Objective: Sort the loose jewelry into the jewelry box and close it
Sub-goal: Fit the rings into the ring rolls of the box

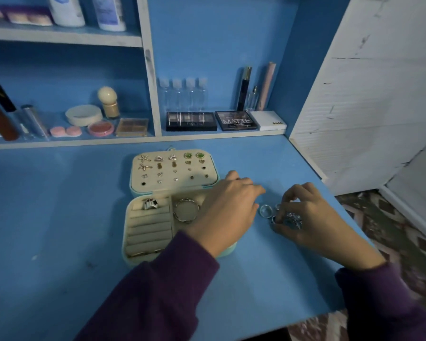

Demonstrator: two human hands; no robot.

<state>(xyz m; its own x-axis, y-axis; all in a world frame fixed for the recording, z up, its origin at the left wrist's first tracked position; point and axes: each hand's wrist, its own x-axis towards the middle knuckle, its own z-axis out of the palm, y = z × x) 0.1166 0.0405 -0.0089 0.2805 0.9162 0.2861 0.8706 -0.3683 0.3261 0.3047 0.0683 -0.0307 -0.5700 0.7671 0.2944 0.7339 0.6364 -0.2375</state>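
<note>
An open jewelry box [148, 232] lies on the blue table. Its lid [173, 172] lies back and holds several earrings. A ring [151, 203] sits in the top ring roll and a bracelet [187, 209] lies in the compartment beside it. My left hand [228, 212] hovers over the box's right side with loosely bent fingers and holds nothing. My right hand [313, 217] pinches a sparkly ring [292, 219] from a small cluster of loose rings [266, 210] on the table right of the box.
Shelves behind the table [59, 217] carry makeup: eyeshadow palettes [191, 121], small clear bottles [182, 94], a brush, compacts and tubes. A white wall panel [367, 107] stands at the right. The table's right edge drops to a patterned rug [404, 237].
</note>
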